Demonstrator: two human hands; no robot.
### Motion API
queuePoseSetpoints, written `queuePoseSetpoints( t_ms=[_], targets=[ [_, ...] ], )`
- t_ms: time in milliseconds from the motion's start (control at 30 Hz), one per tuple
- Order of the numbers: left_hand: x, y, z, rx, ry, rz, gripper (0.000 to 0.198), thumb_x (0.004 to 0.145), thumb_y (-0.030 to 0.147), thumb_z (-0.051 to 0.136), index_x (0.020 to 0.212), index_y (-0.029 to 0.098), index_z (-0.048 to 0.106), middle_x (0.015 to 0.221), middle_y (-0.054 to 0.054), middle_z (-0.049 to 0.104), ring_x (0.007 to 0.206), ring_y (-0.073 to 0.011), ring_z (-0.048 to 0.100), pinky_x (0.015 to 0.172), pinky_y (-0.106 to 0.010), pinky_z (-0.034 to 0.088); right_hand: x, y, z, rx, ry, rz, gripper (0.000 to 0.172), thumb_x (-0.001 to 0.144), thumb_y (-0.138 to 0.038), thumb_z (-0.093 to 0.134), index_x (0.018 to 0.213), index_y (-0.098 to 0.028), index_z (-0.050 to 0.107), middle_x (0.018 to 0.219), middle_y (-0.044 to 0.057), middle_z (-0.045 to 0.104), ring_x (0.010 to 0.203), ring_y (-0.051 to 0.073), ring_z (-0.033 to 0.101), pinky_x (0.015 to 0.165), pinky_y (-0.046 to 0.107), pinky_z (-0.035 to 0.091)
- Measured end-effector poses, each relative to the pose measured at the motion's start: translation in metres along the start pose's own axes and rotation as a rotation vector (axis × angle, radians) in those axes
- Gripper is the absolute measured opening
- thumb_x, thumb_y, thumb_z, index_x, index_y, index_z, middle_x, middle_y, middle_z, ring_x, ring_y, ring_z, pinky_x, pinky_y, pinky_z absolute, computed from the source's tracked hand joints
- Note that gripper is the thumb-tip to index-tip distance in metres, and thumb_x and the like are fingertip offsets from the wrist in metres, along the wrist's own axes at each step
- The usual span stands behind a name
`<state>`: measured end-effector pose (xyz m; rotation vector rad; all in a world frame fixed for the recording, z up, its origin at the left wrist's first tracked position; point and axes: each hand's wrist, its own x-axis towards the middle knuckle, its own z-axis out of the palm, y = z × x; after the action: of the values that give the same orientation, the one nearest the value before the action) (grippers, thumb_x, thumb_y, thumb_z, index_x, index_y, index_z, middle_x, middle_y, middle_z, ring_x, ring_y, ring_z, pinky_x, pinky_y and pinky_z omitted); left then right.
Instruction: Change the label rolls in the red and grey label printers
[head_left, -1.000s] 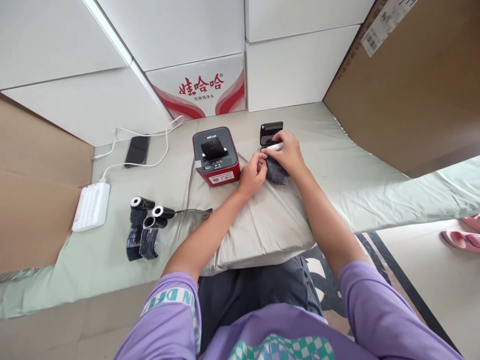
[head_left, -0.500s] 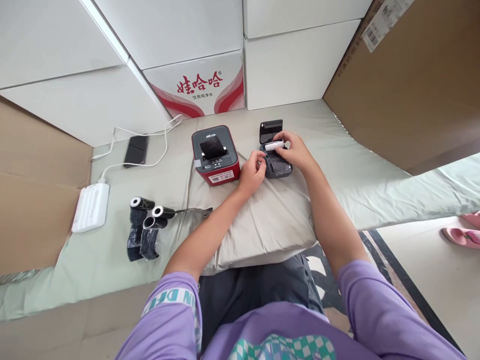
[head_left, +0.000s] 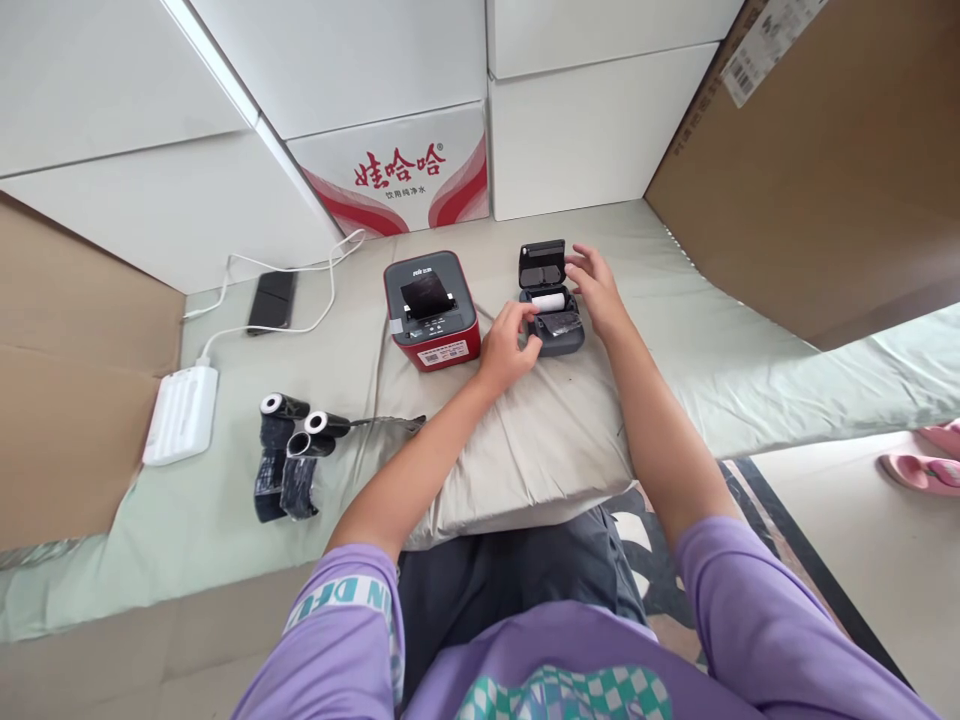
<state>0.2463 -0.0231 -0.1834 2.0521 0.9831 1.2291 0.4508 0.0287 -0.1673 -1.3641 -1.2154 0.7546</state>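
A small dark printer [head_left: 556, 338] lies on the cloth with its lid [head_left: 541, 264] raised. Inside its compartment sits a white paper roll [head_left: 548, 301]. My left hand [head_left: 511, 345] touches the printer's left edge, fingers apart and holding nothing. At the right of the raised lid is my right hand [head_left: 594, 285], its fingers spread and its fingertips close to the lid's lower right corner. To the left stands a larger red and black printer [head_left: 433, 325] with a dark strip sticking out of its top.
Several black rolls [head_left: 292, 450] stand at the left. A white power strip [head_left: 181, 415] with a cable and a black phone [head_left: 271, 301] lie farther left. White boxes [head_left: 570, 140] line the back, and a brown carton [head_left: 817, 170] stands at the right.
The white roll now sits in the compartment, out of my right hand. My right hand has opened and moved right, beside the lid. My left hand's fingers have spread a little.
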Motion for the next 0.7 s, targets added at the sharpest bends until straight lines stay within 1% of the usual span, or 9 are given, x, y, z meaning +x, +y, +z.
queuePoseSetpoints(
  t_ms=[100, 167, 233, 300, 367, 467, 533, 600, 700],
  targets=[
    [-0.001, 0.003, -0.002, 0.067, -0.006, 0.098, 0.041, 0.079, 0.009, 0.058, 0.119, 0.021, 0.059, 0.117, -0.009, 0.062, 0.108, -0.0236, 0.062, 0.092, -0.035, 0.052, 0.001, 0.001, 0.000, 0.130, -0.054, 0.112, 0.060, 0.085, -0.066, 0.060, 0.135, -0.032, 0.056, 0.144, 0.004, 0.065, 0.131, 0.026, 0.060, 0.094, 0.036, 0.054],
    [-0.001, 0.002, -0.001, 0.084, 0.019, 0.085, 0.042, 0.080, 0.008, 0.057, 0.120, 0.021, 0.057, 0.117, -0.009, 0.060, 0.107, -0.0234, 0.061, 0.093, -0.035, 0.053, -0.001, -0.002, -0.001, 0.201, -0.071, 0.117, 0.054, 0.086, -0.065, 0.056, 0.126, -0.030, 0.061, 0.139, 0.004, 0.068, 0.129, 0.026, 0.062, 0.092, 0.035, 0.055],
    [-0.001, -0.002, 0.000, 0.087, 0.062, 0.050, 0.044, 0.081, 0.006, 0.056, 0.122, 0.021, 0.056, 0.116, -0.009, 0.059, 0.102, -0.0222, 0.060, 0.094, -0.036, 0.052, -0.005, -0.006, -0.003, 0.248, -0.115, 0.130, 0.043, 0.082, -0.055, 0.061, 0.113, -0.026, 0.067, 0.129, 0.006, 0.072, 0.122, 0.026, 0.064, 0.093, 0.036, 0.055],
    [0.000, -0.007, 0.001, 0.067, 0.077, 0.018, 0.044, 0.085, 0.006, 0.056, 0.126, 0.022, 0.054, 0.118, -0.010, 0.057, 0.098, -0.0212, 0.059, 0.095, -0.037, 0.052, -0.009, -0.011, -0.007, 0.250, -0.189, 0.176, 0.035, 0.073, -0.041, 0.069, 0.104, -0.024, 0.069, 0.118, 0.006, 0.075, 0.114, 0.025, 0.066, 0.096, 0.037, 0.054],
    [0.001, -0.010, 0.003, 0.035, 0.050, -0.009, 0.044, 0.091, 0.011, 0.055, 0.133, 0.024, 0.053, 0.122, -0.010, 0.056, 0.098, -0.0209, 0.059, 0.097, -0.037, 0.052, -0.013, -0.015, -0.012, 0.229, -0.265, 0.224, 0.039, 0.067, -0.030, 0.072, 0.105, -0.023, 0.071, 0.114, 0.005, 0.075, 0.108, 0.024, 0.066, 0.099, 0.038, 0.053],
    [0.002, -0.011, 0.004, 0.013, -0.004, -0.061, 0.042, 0.099, 0.020, 0.052, 0.141, 0.025, 0.054, 0.127, -0.011, 0.056, 0.103, -0.0216, 0.062, 0.099, -0.038, 0.052, -0.017, -0.020, -0.021, 0.166, -0.328, 0.261, 0.049, 0.069, -0.024, 0.075, 0.118, -0.024, 0.071, 0.121, 0.005, 0.073, 0.108, 0.022, 0.065, 0.100, 0.037, 0.053],
    [0.003, -0.009, 0.004, 0.017, -0.029, -0.094, 0.041, 0.102, 0.024, 0.049, 0.142, 0.025, 0.058, 0.126, -0.011, 0.057, 0.107, -0.0224, 0.064, 0.098, -0.037, 0.052, -0.018, -0.022, -0.027, 0.090, -0.339, 0.285, 0.051, 0.073, -0.025, 0.077, 0.124, -0.024, 0.071, 0.126, 0.005, 0.071, 0.102, 0.020, 0.065, 0.093, 0.034, 0.054],
    [0.003, -0.007, 0.004, 0.021, -0.042, -0.127, 0.039, 0.104, 0.026, 0.048, 0.141, 0.024, 0.061, 0.126, -0.011, 0.058, 0.106, -0.0223, 0.066, 0.096, -0.036, 0.052, -0.018, -0.023, -0.031, 0.029, -0.338, 0.316, 0.052, 0.075, -0.026, 0.079, 0.127, -0.025, 0.072, 0.125, 0.005, 0.069, 0.091, 0.016, 0.062, 0.077, 0.029, 0.053],
    [0.004, -0.006, 0.005, 0.012, -0.026, -0.222, 0.040, 0.106, 0.028, 0.049, 0.144, 0.022, 0.060, 0.124, -0.011, 0.064, 0.100, -0.0220, 0.067, 0.095, -0.036, 0.052, -0.017, -0.022, -0.033, 0.027, -0.345, 0.357, 0.055, 0.076, -0.027, 0.082, 0.130, -0.024, 0.070, 0.111, 0.004, 0.069, 0.070, 0.011, 0.053, 0.055, 0.024, 0.043]
  ],
)
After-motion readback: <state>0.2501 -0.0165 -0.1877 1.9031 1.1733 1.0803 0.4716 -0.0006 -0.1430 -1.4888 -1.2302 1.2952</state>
